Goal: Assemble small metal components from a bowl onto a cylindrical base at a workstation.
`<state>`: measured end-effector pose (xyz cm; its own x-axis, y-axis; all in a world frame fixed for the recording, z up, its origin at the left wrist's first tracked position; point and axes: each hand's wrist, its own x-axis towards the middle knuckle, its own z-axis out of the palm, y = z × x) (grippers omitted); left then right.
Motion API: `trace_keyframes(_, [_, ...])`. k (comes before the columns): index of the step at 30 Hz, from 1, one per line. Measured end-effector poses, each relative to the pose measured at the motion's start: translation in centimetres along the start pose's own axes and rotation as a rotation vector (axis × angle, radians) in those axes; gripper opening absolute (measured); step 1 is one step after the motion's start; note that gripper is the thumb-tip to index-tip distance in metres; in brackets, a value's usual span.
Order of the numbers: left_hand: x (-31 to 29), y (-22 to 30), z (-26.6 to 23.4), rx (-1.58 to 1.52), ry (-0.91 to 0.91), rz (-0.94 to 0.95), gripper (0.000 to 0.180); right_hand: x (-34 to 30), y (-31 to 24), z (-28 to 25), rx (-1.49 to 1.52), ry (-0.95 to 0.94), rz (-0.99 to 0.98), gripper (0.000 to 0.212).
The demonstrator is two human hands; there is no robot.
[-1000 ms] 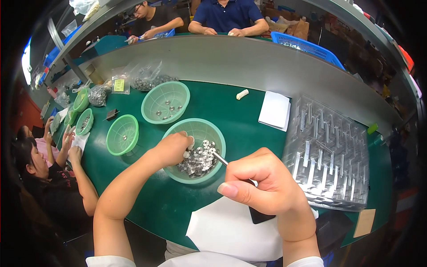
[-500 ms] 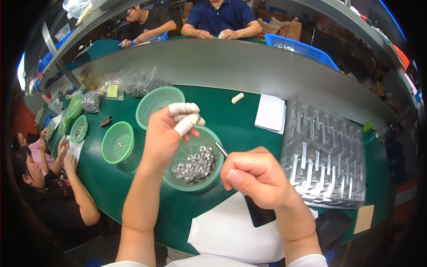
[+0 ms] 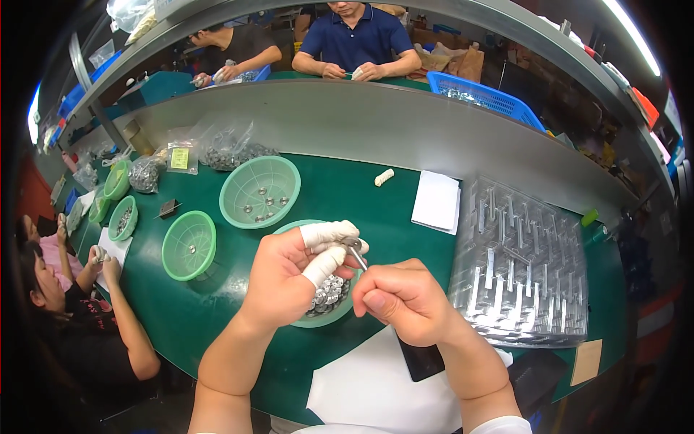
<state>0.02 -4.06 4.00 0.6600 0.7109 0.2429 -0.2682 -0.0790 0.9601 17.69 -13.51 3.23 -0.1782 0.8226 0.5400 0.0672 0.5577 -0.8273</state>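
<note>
My left hand [image 3: 275,283], with white coverings on its thumb and fingers, pinches a small round metal part [image 3: 350,243]. In my right hand [image 3: 410,304] a thin metal rod [image 3: 357,257] is gripped in a closed fist, and its far end meets that part. Whether the rod's tip goes into the part or only touches it, I cannot tell. Both hands are over a light green basket [image 3: 334,315] that holds many small round metal parts [image 3: 330,293]. My left hand hides some of the basket.
Behind stands a green basket [image 3: 225,189] with several parts; another green basket [image 3: 168,253] is at left. On the right are clear plastic trays [image 3: 520,271] and white papers [image 3: 436,202]. A dark phone [image 3: 419,358] lies on white paper [image 3: 369,383]. Other people work across the partition and at left.
My left hand has moved down and right, toward my right hand. The rod's end was apart from the left fingers and now meets the part they hold.
</note>
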Motion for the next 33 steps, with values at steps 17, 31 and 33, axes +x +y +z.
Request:
trace_keyframes(17, [-0.5,-1.2,0.8,0.462,0.090,0.308,0.033,-0.3,0.0,-0.3,-0.041,0.044,0.075,0.029])
trace_keyframes(31, [-0.1,-0.1,-0.7,0.809,-0.196,0.675,0.033,-1.2,1.8,-1.4,1.280,-0.216,0.208,0.031])
trace_keyframes(33, [-0.2,-0.6,-0.9,0.790,-0.199,0.650,0.030,-1.2,1.7,-1.2,1.275,-0.199,0.228,0.031])
